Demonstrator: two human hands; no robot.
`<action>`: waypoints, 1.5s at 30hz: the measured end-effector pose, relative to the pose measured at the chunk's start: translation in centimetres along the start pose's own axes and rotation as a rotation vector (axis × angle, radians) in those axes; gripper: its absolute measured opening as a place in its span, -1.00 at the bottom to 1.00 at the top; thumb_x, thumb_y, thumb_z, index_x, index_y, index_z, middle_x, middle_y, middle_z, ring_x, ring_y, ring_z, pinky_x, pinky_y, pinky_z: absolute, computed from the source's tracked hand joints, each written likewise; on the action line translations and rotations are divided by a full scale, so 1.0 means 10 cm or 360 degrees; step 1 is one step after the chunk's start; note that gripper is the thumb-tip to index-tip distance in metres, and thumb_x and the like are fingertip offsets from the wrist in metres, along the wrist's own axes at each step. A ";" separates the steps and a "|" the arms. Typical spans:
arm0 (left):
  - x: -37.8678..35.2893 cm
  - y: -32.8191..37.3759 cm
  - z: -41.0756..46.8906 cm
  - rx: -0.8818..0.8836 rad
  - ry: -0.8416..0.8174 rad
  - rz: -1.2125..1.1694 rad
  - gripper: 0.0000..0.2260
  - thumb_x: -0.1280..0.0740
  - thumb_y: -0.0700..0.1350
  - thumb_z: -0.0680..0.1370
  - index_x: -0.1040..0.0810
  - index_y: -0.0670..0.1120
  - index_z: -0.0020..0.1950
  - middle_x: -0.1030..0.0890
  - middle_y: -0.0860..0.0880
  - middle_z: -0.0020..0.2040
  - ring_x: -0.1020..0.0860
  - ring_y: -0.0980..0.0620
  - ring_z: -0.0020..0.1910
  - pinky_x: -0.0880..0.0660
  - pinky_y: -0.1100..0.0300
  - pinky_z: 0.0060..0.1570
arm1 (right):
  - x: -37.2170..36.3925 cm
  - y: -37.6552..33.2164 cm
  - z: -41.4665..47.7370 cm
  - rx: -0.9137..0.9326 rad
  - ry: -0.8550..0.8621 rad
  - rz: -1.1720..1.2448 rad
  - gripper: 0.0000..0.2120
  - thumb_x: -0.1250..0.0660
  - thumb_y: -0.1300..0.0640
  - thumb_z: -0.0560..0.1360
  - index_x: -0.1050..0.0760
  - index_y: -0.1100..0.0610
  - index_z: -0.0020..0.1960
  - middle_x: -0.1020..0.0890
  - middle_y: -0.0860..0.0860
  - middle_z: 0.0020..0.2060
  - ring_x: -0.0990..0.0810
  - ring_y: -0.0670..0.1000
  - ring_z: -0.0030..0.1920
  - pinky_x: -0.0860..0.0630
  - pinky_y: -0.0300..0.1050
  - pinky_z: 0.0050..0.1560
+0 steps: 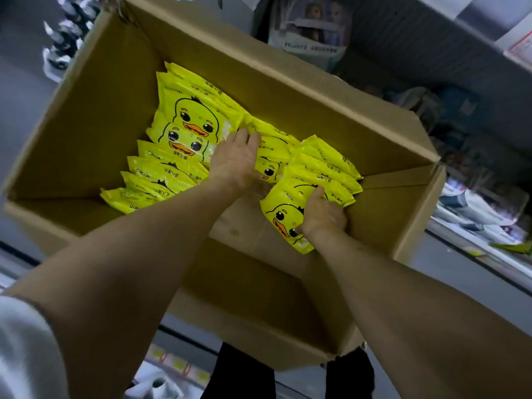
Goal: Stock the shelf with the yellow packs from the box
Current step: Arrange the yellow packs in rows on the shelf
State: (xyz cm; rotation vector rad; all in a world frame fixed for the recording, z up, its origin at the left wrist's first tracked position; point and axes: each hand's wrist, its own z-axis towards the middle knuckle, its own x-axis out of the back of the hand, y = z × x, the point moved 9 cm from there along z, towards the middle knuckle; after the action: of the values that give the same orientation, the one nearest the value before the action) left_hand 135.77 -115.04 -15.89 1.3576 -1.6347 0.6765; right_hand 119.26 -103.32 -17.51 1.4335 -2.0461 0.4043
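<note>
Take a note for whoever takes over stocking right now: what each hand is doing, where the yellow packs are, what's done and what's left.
The left hand lies flat, fingers straight, on the yellow packs in the middle of the cardboard box.
The right hand grips one duck-print pack at the box's near right side.
More packs lie in a left row and a right row.
Done: part of the box floor is bare; how many are shelved cannot be told.
Left: lift out the gripped pack, shelve it, then the rest.
</note>
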 end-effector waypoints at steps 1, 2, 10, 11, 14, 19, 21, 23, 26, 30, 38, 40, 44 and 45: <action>-0.03 0.00 -0.02 0.0003 0.0004 0.0061 -0.34 -0.48 0.13 0.43 -0.29 -0.09 0.40 -0.40 -0.14 0.28 -0.39 -0.13 0.27 -0.43 0.00 0.15 | 0.00 -0.01 0.01 -0.0014 -0.0018 0.0034 -0.25 -0.60 0.06 0.36 -0.21 0.17 0.35 -0.58 0.16 0.21 -0.55 0.20 0.25 -0.51 -0.02 0.05; -0.06 0.00 -0.03 0.0005 0.0011 0.0115 -0.37 -0.48 0.13 0.43 -0.33 -0.08 0.37 -0.43 -0.13 0.26 -0.41 -0.13 0.25 -0.45 0.01 0.13 | 0.01 -0.02 0.01 -0.0020 -0.0051 0.0060 -0.28 -0.60 0.04 0.36 -0.27 0.16 0.34 -0.58 0.15 0.21 -0.56 0.19 0.25 -0.51 -0.04 0.04; 0.17 0.00 -0.06 0.0088 -0.0076 0.0371 -0.60 -0.38 0.16 0.50 -0.58 -0.05 0.23 -0.53 -0.12 0.23 -0.34 -0.15 0.34 -0.38 0.01 0.19 | 0.13 -0.18 -0.24 0.0189 -0.0313 0.0219 -0.48 -0.51 -0.07 0.44 -0.51 0.19 0.26 -0.58 0.11 0.23 -0.54 0.17 0.25 -0.45 -0.12 0.00; 0.20 0.01 -0.11 0.0090 -0.0103 0.0348 -0.59 -0.38 0.17 0.50 -0.57 -0.04 0.24 -0.50 -0.12 0.26 -0.30 -0.17 0.37 -0.36 0.00 0.23 | 0.17 -0.20 -0.32 0.0236 -0.0321 0.0242 -0.54 -0.46 -0.02 0.49 -0.51 0.21 0.27 -0.57 0.12 0.25 -0.54 0.17 0.25 -0.47 -0.11 0.05; 0.28 -0.04 -0.34 0.0135 -0.0167 -0.0038 -0.67 -0.36 0.02 0.54 -0.54 -0.07 0.26 -0.54 -0.17 0.24 -0.41 -0.19 0.29 -0.46 -0.01 0.16 | 0.31 -0.18 -0.53 0.0331 -0.0313 0.0304 -0.56 -0.40 0.02 0.55 -0.47 0.25 0.32 -0.54 0.16 0.30 -0.51 0.19 0.29 -0.47 -0.08 0.16; 0.69 -0.24 -0.88 0.0551 -0.0009 -0.0749 -0.72 -0.24 -0.08 0.63 -0.40 -0.26 0.22 -0.53 -0.33 0.14 -0.48 -0.32 0.16 -0.43 -0.05 0.05 | 0.64 0.00 -0.93 0.0478 -0.0265 0.0409 -0.42 -0.45 -0.08 0.49 -0.45 0.28 0.34 -0.54 0.16 0.30 -0.51 0.18 0.29 -0.46 -0.07 0.19; 0.92 -0.21 -1.10 0.0654 0.0076 -0.0826 -0.67 -0.22 -0.03 0.64 -0.37 -0.30 0.21 -0.52 -0.35 0.16 -0.47 -0.32 0.17 -0.37 0.01 -0.03 | 0.79 0.14 -1.10 0.0511 -0.0235 0.0496 -0.34 -0.51 -0.13 0.42 -0.43 0.26 0.35 -0.54 0.12 0.29 -0.52 0.17 0.27 -0.47 -0.07 0.17; 1.15 -0.09 -1.33 0.0692 0.0157 -0.0937 -0.59 -0.28 0.03 0.61 -0.38 -0.29 0.25 -0.51 -0.31 0.20 -0.47 -0.28 0.19 -0.38 0.05 -0.01 | 0.95 0.29 -1.26 0.0569 -0.0191 0.0608 -0.33 -0.56 -0.17 0.35 -0.49 0.19 0.29 -0.58 0.07 0.22 -0.57 0.15 0.21 -0.51 -0.07 0.14; 1.42 0.20 -1.69 0.0728 0.0235 -0.1328 -0.35 -0.44 0.15 0.48 -0.35 -0.20 0.39 -0.45 -0.15 0.32 -0.45 -0.15 0.29 -0.46 0.00 0.21 | 1.24 0.56 -1.56 0.0678 -0.0047 0.0677 -0.47 -0.56 -0.15 0.34 -0.59 0.11 0.20 -0.64 0.01 0.07 -0.61 0.11 0.12 -0.50 -0.15 0.04; 1.79 0.84 -2.10 0.0678 0.0188 -0.1585 -0.27 -0.56 0.17 0.32 -0.45 -0.13 0.37 -0.56 -0.07 0.25 -0.55 -0.07 0.20 -0.53 0.07 0.16 | 1.62 1.17 -2.06 0.0757 0.0131 0.0560 -0.49 -0.54 -0.15 0.37 -0.59 0.11 0.20 -0.63 0.03 0.06 -0.61 0.07 0.04 -0.49 -0.16 -0.01; 2.84 2.53 -2.76 0.0277 0.0179 -0.1618 -0.73 -0.56 -0.24 0.37 -0.63 -0.18 0.03 -0.69 -0.19 -0.04 -0.67 -0.15 -0.11 -0.60 -0.15 -0.02 | 2.58 3.04 -3.05 0.0727 0.0564 0.0358 -0.56 -0.57 -0.05 0.35 -0.62 0.13 0.13 -0.66 0.10 0.03 -0.63 0.12 0.02 -0.57 -0.09 -0.02; 3.14 2.95 -2.89 0.0170 0.0213 -0.1571 -0.72 -0.54 -0.28 0.38 -0.62 -0.22 0.06 -0.69 -0.22 -0.04 -0.68 -0.14 -0.18 -0.62 -0.15 -0.10 | 2.82 3.58 -3.31 0.0698 0.0683 0.0422 -0.61 -0.58 0.00 0.34 -0.62 0.16 0.08 -0.66 0.09 -0.01 -0.63 0.12 0.00 -0.56 -0.10 -0.04; 3.68 3.84 -3.13 -0.0073 0.0271 -0.1422 -0.75 -0.51 -0.28 0.41 -0.62 -0.22 0.08 -0.70 -0.18 -0.06 -0.67 -0.07 -0.23 -0.63 0.01 -0.14 | 3.14 4.62 -3.76 0.0626 0.0880 0.0660 -0.57 -0.61 0.05 0.32 -0.63 0.19 0.12 -0.68 0.12 0.02 -0.66 0.14 0.05 -0.61 0.05 0.10; 3.80 4.04 -3.19 -0.0109 0.0283 -0.1385 -0.75 -0.51 -0.27 0.42 -0.62 -0.22 0.07 -0.70 -0.18 -0.07 -0.68 -0.07 -0.22 -0.62 0.03 -0.15 | 3.20 4.87 -3.87 0.0612 0.0913 0.0731 -0.59 -0.60 0.07 0.32 -0.63 0.18 0.11 -0.69 0.11 0.02 -0.67 0.14 0.05 -0.61 0.05 0.10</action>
State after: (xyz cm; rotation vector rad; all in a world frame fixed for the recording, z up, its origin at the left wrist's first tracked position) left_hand 105.39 -96.24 37.25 1.7068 -0.7809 0.1999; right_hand 78.29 -87.37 36.92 0.8682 -1.8448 1.2952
